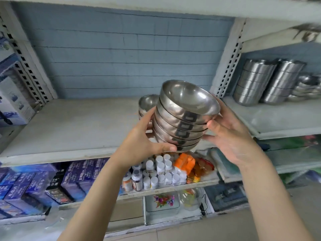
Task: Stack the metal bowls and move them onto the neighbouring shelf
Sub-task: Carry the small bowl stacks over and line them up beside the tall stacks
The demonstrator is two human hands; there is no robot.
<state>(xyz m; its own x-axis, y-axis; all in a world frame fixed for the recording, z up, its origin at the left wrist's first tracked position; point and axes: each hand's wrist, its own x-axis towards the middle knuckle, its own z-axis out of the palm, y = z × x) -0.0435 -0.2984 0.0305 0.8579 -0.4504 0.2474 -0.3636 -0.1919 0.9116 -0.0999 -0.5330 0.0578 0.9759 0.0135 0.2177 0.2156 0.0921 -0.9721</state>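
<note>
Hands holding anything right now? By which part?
Both hands hold a tilted stack of metal bowls. The left hand grips its lower left side, thumb under the base; the right hand cups its right side.

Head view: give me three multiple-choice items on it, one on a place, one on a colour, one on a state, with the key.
1. Where do the white-capped bottles stand?
A. on the lower shelf, below the stack of bowls
B. on the topmost shelf
C. on the floor

2. What colour is the packet beside those bottles?
A. green
B. orange
C. black

3. How is the stack of bowls right now?
A. resting untouched on a shelf
B. upside down on the floor
C. held tilted between both hands

Key:
1 A, the bottles crowd the shelf under the stack.
2 B, the packet is plainly orange.
3 C, the left hand and the right hand hold the stack off the shelf, and it leans.
</note>
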